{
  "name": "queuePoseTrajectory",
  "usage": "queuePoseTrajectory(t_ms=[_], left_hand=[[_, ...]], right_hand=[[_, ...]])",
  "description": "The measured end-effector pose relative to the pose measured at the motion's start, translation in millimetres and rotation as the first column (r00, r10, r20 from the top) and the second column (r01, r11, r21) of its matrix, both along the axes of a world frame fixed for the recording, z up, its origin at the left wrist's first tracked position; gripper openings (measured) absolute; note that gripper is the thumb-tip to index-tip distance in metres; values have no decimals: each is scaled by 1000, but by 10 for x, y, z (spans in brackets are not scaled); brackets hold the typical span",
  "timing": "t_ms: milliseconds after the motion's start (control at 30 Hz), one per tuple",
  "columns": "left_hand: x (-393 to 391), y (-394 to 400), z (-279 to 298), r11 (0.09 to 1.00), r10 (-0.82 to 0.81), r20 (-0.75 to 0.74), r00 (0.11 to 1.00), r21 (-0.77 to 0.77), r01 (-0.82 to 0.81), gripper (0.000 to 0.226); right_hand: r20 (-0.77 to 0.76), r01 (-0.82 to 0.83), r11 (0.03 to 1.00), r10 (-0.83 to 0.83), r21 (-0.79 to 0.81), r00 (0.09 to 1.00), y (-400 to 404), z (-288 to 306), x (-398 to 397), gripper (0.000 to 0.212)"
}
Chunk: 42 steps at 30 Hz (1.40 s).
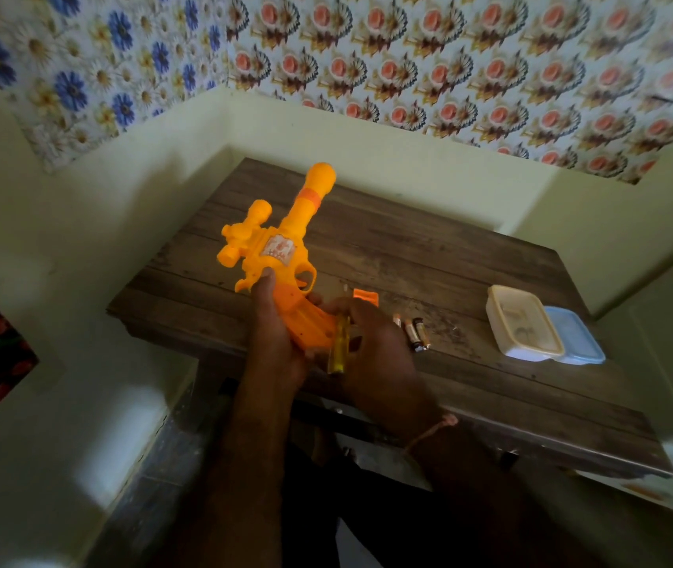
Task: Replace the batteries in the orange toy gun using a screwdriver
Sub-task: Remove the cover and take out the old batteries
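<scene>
Toy gun [281, 243] over wooden table [429, 256], floral-papered corner.

A dark wood-plank counter [429, 248] stands in the corner. On it lie a small orange cover [366, 298], a few batteries [414, 332] close together, and a cream tub [525, 323] touching its blue lid [576, 336].
</scene>
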<state>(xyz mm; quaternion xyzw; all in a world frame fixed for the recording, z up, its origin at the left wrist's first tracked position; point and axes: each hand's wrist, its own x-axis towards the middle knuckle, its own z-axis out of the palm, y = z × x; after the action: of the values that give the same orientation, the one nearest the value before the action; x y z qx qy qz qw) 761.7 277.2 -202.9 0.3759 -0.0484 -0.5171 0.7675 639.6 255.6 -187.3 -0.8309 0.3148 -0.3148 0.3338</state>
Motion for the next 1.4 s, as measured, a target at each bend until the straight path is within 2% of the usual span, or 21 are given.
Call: queuePoseTrajectory(t_ms=[200,333,433,667,800,867,967,1100,1167,1233,1300,1400], left_hand=[[227,62,-27,993,118,-78,990,-11,-119,51],[306,57,-40,992,126,-73,989,-11,-128,52],[330,50,15,989,150,-88,985,31,-147,54],[434,72,105,929,341,-84,936,181,-322,52],[458,118,116,859,437,39,898,277,-430,35],[474,127,101,815,491,128,862,283,-506,37],[489,120,95,746,574,233,785,246,-618,46],[352,111,179,718,580,386,717,172,-674,27],[266,83,268,754,534,440,722,139,-642,28],[184,49,342,802,486,478,732,87,-590,28],[74,12,347,846,441,557,704,5,-534,28],[-64,-21,303,891,368,662,653,-50,-451,28]], right_hand=[[-115,-114,991,106,-63,988,-38,46,270,57],[-147,-126,990,116,-64,982,-79,74,366,62],[-99,-127,991,123,-37,987,-122,84,410,61],[-191,-79,997,72,-26,979,-178,57,515,58],[-214,-104,995,101,-4,972,-210,-51,587,55],[-244,-98,995,92,-9,965,-223,-80,607,56],[-264,-90,996,86,-1,961,-250,-114,607,57],[-257,-75,994,92,76,962,-295,-101,530,59],[-249,-34,999,31,-6,968,-350,-56,423,56],[-337,-46,989,-3,-138,942,-420,12,314,63],[-514,-112,959,-39,-259,857,-483,56,242,70],[-678,-169,914,-142,-370,721,-520,45,221,60]])
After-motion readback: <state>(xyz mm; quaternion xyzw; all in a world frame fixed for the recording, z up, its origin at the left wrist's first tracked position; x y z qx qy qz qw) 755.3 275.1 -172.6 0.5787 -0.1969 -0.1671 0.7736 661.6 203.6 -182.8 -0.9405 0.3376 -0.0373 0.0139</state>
